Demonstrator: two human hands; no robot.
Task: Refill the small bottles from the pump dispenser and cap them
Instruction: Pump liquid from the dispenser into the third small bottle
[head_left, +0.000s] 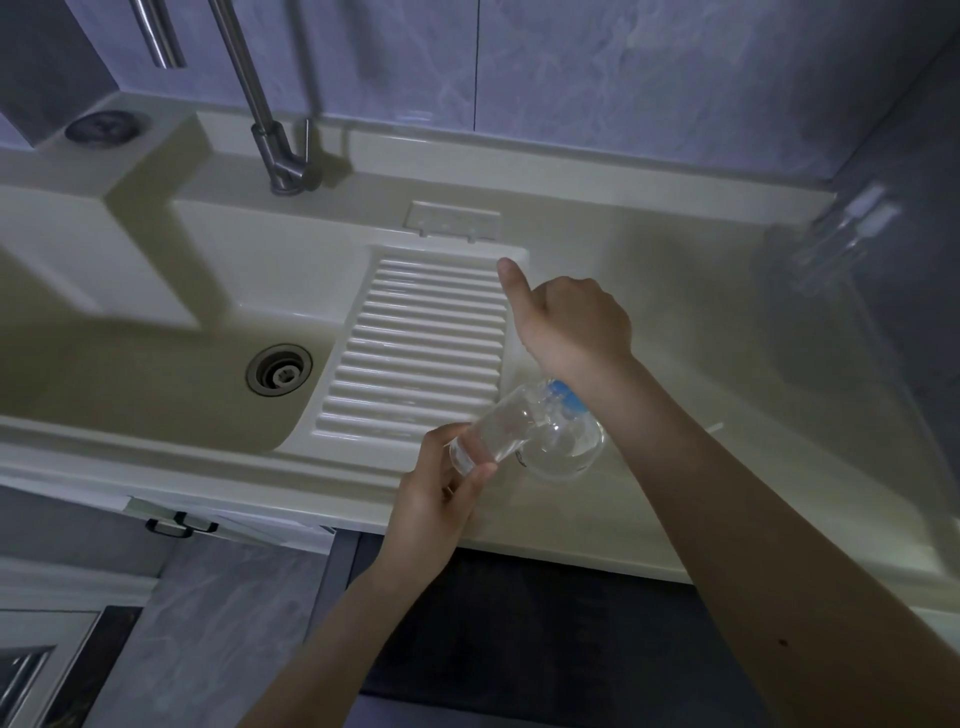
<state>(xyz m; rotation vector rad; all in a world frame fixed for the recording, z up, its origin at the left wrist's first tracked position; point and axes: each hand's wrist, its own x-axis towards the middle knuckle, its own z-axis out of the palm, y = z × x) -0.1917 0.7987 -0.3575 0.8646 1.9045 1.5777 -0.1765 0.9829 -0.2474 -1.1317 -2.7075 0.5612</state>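
A clear round pump dispenser (574, 441) with a blue collar stands on the cream counter just right of the ribbed washboard. My right hand (571, 322) sits on top of it with fingers curled over the pump head and the thumb sticking out to the upper left; the pump head itself is hidden under the hand. My left hand (441, 488) grips a small clear bottle (485, 434) by its base. The bottle is tilted, with its mouth against the dispenser under my right wrist. Two more small clear bottles (844, 239) stand blurred at the far right of the counter.
A cream sink basin (171, 374) with a metal drain (279, 370) lies to the left, and a ribbed washboard (426, 338) slopes into it. A steel tap (275, 150) rises at the back. The counter's front edge (519, 545) runs just below my left hand.
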